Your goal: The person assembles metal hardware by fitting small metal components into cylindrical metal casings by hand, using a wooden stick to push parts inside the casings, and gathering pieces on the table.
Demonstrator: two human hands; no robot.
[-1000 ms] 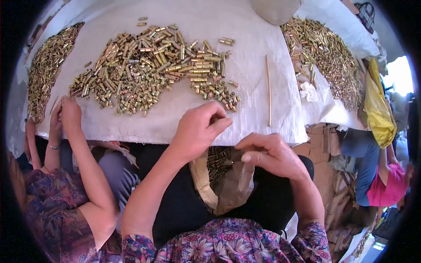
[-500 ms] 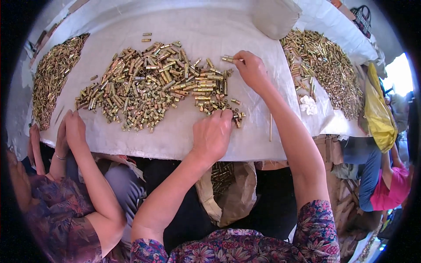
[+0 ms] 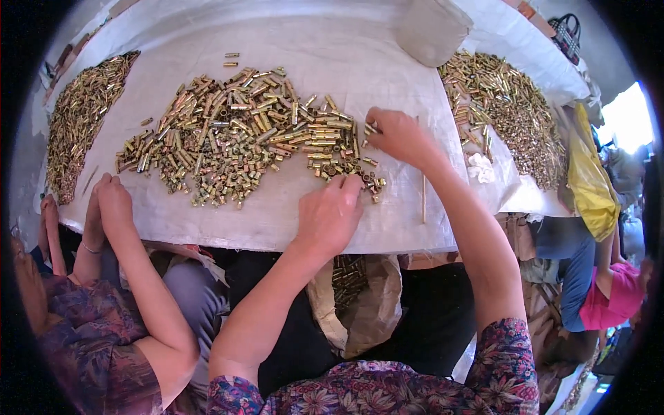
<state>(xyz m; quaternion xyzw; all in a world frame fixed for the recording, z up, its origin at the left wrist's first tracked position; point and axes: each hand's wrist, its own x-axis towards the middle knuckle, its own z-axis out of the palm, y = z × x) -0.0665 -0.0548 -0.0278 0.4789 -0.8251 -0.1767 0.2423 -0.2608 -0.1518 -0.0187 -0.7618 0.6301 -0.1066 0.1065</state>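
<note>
My right hand (image 3: 402,137) is closed in a pinch around a short brass-coloured metal sleeve (image 3: 371,129), held just above the table right of the pile. Its fingers partly cover the sleeve. My left hand (image 3: 330,214) rests at the near edge of the small metal rings (image 3: 339,168), its fingers curled together. Whatever may be between those fingers is hidden. In front of me spreads a heap of brass-coloured sleeves (image 3: 259,111), with a mass of short ring-like pieces (image 3: 228,169) on its near side. Several sleeves lie roughly parallel in a stack (image 3: 328,131) near my right hand.
A thin stick (image 3: 424,190) lies right of my hands. More piles of metal parts stand at far left (image 3: 86,117) and right (image 3: 515,111). An open sack (image 3: 377,304) with parts sits below the table edge. Another person's hands (image 3: 111,200) work at left.
My right hand has come nearer to me, from the spot beyond the stack to beside it, still pinching metal. My left hand has barely shifted.
</note>
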